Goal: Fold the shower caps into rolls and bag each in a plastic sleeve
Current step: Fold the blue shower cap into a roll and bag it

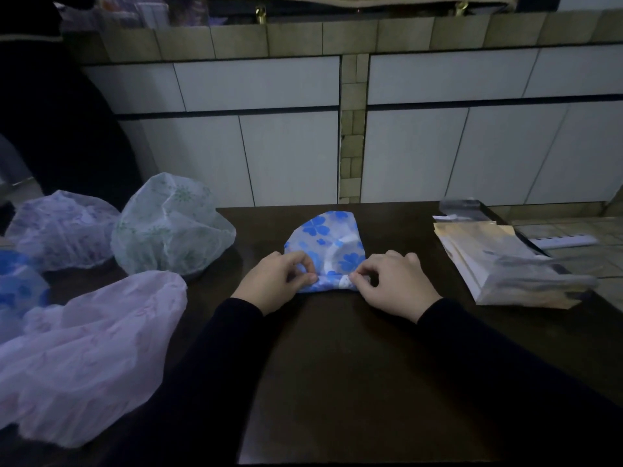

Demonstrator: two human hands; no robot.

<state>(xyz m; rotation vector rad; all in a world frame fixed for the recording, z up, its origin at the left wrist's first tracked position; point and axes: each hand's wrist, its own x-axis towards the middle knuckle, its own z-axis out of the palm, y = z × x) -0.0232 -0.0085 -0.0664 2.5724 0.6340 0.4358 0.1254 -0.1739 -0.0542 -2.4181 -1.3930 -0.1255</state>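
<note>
At frame centre the blue-flowered shower cap [325, 246] lies folded flat on the dark table [337, 365], and the left hand [274, 281] and right hand [392, 283] each pinch its near edge, which appears turned over into the first turn of a roll. Rolling looks barely begun and bagging is not started: the plastic sleeves [502, 264] sit stacked at right. Four loose caps [168, 225] at left await folding, and no bagged roll is in view

Blue-flowered shower cap [325, 242] lies flattened on the dark table [354, 365], folded narrow, near edge rolled up. Loose caps at left: green-patterned [168, 227], lilac [60, 227], pink [87, 348], another blue [20, 288]. Stack of plastic sleeves [505, 267] at right.
</note>
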